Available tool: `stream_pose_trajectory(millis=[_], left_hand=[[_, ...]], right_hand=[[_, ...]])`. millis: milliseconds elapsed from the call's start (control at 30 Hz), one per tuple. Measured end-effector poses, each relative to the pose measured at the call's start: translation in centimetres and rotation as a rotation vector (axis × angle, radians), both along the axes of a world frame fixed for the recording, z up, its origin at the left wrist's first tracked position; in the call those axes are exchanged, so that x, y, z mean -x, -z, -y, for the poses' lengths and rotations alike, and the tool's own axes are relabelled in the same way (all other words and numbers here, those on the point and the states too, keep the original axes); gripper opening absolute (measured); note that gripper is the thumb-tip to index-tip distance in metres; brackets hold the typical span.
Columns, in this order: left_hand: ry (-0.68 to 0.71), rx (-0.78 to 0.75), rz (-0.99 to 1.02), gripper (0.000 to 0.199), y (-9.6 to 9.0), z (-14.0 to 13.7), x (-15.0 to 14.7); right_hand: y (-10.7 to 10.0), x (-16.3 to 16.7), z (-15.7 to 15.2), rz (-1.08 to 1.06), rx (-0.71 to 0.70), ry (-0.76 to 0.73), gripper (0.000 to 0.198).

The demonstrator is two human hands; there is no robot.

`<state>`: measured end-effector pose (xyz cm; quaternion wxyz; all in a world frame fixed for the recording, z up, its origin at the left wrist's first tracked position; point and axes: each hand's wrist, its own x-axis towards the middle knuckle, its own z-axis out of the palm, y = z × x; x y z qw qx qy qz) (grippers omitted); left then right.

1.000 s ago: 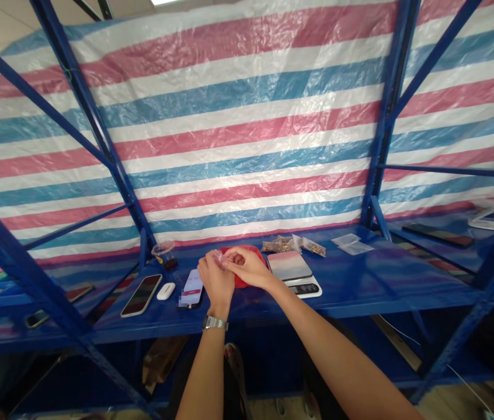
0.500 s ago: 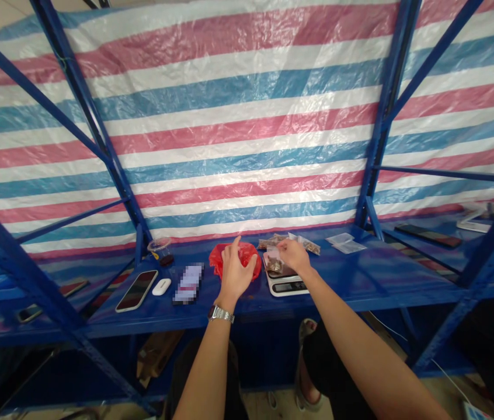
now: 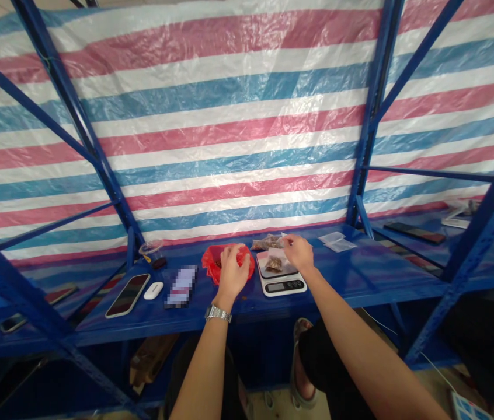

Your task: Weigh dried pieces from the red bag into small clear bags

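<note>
My left hand (image 3: 235, 271), with a metal watch at the wrist, hangs over a red plastic bag (image 3: 209, 261) that lies open. Its fingers bend downward, the thumb stands apart, and nothing shows in its grasp. A small clear bag of brown bits (image 3: 274, 263) rests on the plate of a white digital scale (image 3: 268, 293). My right hand (image 3: 298, 252) is just right of that bag, fingers bent and slightly apart, apparently holding nothing. Behind the scale lie several filled clear bags (image 3: 265, 242), partly hidden by this hand.
Flat clear bags (image 3: 337, 241) lie to the right. On the left are a white-edged phone (image 3: 128, 296), a white earbud case (image 3: 153, 290), a phone with a blurred screen (image 3: 182, 286) and a clear plastic cup (image 3: 154, 255). Blue rack posts (image 3: 363, 140) flank the shelf.
My right hand has let go of the small clear bag, which now lies on the scale, and drawn slightly right. My left hand's raised fingers have lowered toward the red bag. The view has shifted slightly.
</note>
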<state>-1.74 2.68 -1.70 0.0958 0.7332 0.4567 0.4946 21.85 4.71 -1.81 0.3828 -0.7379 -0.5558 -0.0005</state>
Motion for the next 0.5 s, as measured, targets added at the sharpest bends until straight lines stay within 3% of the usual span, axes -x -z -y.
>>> stream_pose_trajectory(millis=[100, 500], left_hand=[[0.059, 0.007, 0.011, 0.02, 0.0, -0.3, -0.1], [0.134, 0.022, 0.061, 0.023, -1.3, 1.1, -1.0]], right_hand=[[0.1, -0.2, 0.0, -0.016, -0.054, 0.012, 0.029], [-0.4, 1.2, -0.2, -0.091, -0.139, -0.024, 0.028]])
